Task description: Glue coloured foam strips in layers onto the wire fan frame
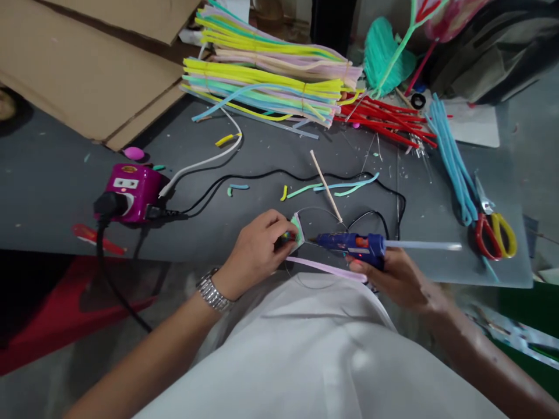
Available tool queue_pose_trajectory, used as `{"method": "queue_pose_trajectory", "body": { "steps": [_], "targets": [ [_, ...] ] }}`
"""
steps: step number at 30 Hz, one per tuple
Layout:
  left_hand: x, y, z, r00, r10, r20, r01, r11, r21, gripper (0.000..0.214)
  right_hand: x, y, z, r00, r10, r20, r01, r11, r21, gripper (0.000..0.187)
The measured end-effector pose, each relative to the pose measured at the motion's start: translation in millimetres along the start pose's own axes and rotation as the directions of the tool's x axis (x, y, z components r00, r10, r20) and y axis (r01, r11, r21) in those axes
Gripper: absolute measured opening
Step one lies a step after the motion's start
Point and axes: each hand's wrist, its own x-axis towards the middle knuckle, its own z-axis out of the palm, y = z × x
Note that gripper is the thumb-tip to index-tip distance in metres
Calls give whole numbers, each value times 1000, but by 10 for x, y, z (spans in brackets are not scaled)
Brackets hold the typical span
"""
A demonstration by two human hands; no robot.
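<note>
My left hand (pixel 255 250) pinches a small craft piece of thin wire and pale green pipe cleaner (pixel 297 233) at its fingertips. My right hand (pixel 395 279) grips a blue hot glue gun (pixel 349 245), whose red light is lit. A translucent glue stick (pixel 421 245) juts from the gun's rear. The nozzle points left, close to the craft piece, and I cannot tell if they touch. A lilac pipe cleaner (pixel 325 269) lies just below, near my right fingers.
A grey work surface (pixel 65 174) holds bundled pastel pipe cleaners (pixel 262 81), red pipe cleaners (pixel 384 119), blue ones (pixel 452 160), scissors (pixel 493 233), a wooden stick (pixel 325 186), and a magenta power socket (pixel 128 192) with black cables. Cardboard sheets (pixel 82 70) lie at the back left.
</note>
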Motion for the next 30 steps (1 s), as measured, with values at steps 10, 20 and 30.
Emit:
{"method": "queue_pose_trajectory", "body": {
  "steps": [10, 20, 30],
  "targets": [
    [-34, -16, 22, 999, 27, -43, -28, 999, -24, 13, 299, -166, -95, 983, 183, -9, -183, 977, -109, 50],
    [-61, 76, -90, 998, -4, -63, -2, 995, -97, 15, 347, -127, -182, 969, 227, 99, -226, 974, -20, 53],
    [-330, 79, 83, 959, 257, -117, -259, 966, -2, 14, 323, -74, -202, 982, 129, 141, -127, 992, -23, 55]
  ]
}}
